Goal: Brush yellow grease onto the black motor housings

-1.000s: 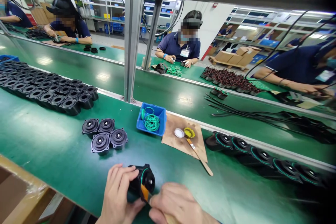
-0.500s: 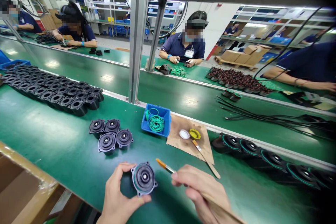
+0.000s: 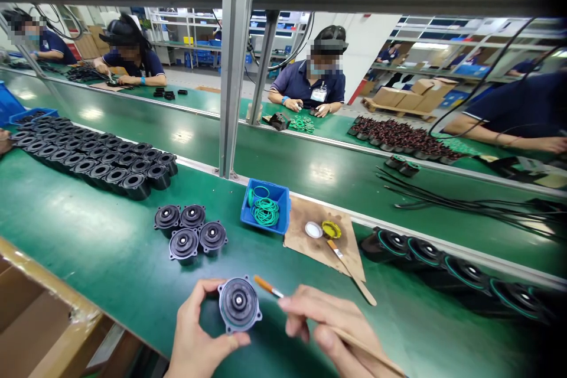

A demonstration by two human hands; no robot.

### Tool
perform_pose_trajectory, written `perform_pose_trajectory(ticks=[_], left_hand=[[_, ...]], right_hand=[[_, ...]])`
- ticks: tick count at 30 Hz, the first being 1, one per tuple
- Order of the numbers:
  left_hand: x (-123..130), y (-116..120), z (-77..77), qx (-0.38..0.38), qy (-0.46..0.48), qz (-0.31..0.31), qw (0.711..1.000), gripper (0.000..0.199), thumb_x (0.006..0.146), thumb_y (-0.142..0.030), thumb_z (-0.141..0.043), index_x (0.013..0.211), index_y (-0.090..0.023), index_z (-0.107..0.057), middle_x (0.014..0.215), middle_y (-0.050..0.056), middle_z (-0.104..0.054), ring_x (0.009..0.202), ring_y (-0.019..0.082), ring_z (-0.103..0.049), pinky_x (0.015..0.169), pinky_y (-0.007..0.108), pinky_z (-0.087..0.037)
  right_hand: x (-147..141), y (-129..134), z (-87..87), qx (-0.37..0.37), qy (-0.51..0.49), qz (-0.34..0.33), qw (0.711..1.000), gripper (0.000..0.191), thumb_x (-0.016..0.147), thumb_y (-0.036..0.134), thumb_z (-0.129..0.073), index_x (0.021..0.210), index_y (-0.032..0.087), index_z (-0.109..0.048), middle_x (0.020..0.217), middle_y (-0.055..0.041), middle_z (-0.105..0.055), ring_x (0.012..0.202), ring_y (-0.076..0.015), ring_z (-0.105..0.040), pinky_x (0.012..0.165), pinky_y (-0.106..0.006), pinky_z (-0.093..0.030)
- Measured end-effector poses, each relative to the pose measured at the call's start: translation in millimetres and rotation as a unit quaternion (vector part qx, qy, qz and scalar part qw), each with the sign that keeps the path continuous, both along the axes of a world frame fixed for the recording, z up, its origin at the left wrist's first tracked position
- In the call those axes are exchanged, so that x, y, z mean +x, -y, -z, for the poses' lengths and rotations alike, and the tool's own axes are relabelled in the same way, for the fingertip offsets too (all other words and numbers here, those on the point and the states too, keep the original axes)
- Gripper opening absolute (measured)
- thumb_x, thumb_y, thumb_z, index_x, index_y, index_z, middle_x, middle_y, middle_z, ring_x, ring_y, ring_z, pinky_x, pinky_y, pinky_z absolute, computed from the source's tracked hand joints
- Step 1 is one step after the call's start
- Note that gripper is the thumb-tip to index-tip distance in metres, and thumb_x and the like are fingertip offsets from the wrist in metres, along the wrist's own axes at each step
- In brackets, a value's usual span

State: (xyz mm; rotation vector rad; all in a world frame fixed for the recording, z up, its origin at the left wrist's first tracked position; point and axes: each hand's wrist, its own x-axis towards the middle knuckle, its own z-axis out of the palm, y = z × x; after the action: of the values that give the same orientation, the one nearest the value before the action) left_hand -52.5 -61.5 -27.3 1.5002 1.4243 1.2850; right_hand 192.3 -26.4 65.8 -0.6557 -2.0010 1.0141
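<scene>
So the left hand (image 3: 199, 331) has a black housing (image 3: 239, 302) gripped by its edge, thumb underneath and a finger over the top left, with the round face tipped up toward the camera. It's held just over the near part of the green bench (image 3: 101, 236), and a thin green line shows along the lower rim of that face. Right hand (image 3: 332, 325) is pinching a brush (image 3: 268, 286) between thumb and fingers, wooden handle running back under the palm, orange bristles right beside the housing's upper right edge. Can't tell if they actually touch it. Just past the left hand there's a cluster of four pots (image 3: 183, 243) sitting face up, and behind those to the left a big block of rings (image 3: 97, 159), all black. Middle of the bench has a blue bin (image 3: 266, 226) with green bands (image 3: 266, 211) in it, next to some stained cardboard (image 3: 299, 248) carrying a white disc (image 3: 313, 230) and a yellow cap (image 3: 331, 229). A spare brush (image 3: 354, 274) lies half on that, handle out over the bench. Over on the right, a row of green-banded units (image 3: 394, 242) lines the bench's far edge.
</scene>
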Motion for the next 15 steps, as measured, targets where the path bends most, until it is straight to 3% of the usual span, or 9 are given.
perform_pose_trajectory(ticks=[3,6,15], left_hand=[[0.7,-0.3,-6.5,-0.008,-0.036,0.001,0.999,0.053,0.058,-0.036,-0.091,0.102,-0.021,-0.064,0.094,0.002,-0.075,0.089,0.024,-0.071,0.080,0.032,-0.059],[2.2,-0.1,-13.3,-0.020,-0.063,-0.001,0.998,0.049,0.056,-0.025,-0.090,0.098,-0.021,-0.064,0.089,0.000,-0.074,0.084,0.022,-0.069,0.077,0.031,-0.058],[5.4,0.4,-18.5,-0.060,-0.065,0.010,0.996,0.049,0.053,-0.011,-0.083,0.096,-0.021,-0.064,0.089,0.001,-0.073,0.084,0.023,-0.068,0.079,0.032,-0.056]], right_hand=[[-4.1,-1.3,-7.6,-0.017,0.015,-0.090,0.996,0.030,0.106,0.036,-0.043,0.131,0.031,-0.058,0.085,-0.0033,-0.073,0.077,-0.0152,-0.064,0.071,-0.025,-0.051],[-8.0,-2.6,-10.7,-0.024,0.053,-0.138,0.989,0.029,0.105,0.034,-0.045,0.125,0.025,-0.064,0.085,-0.0065,-0.073,0.077,-0.0163,-0.064,0.072,-0.025,-0.050],[-16.8,-4.4,-9.3,-0.024,0.062,-0.159,0.985,0.033,0.105,0.034,-0.044,0.119,0.016,-0.068,0.085,-0.0085,-0.072,0.075,-0.0152,-0.063,0.071,-0.023,-0.049]])
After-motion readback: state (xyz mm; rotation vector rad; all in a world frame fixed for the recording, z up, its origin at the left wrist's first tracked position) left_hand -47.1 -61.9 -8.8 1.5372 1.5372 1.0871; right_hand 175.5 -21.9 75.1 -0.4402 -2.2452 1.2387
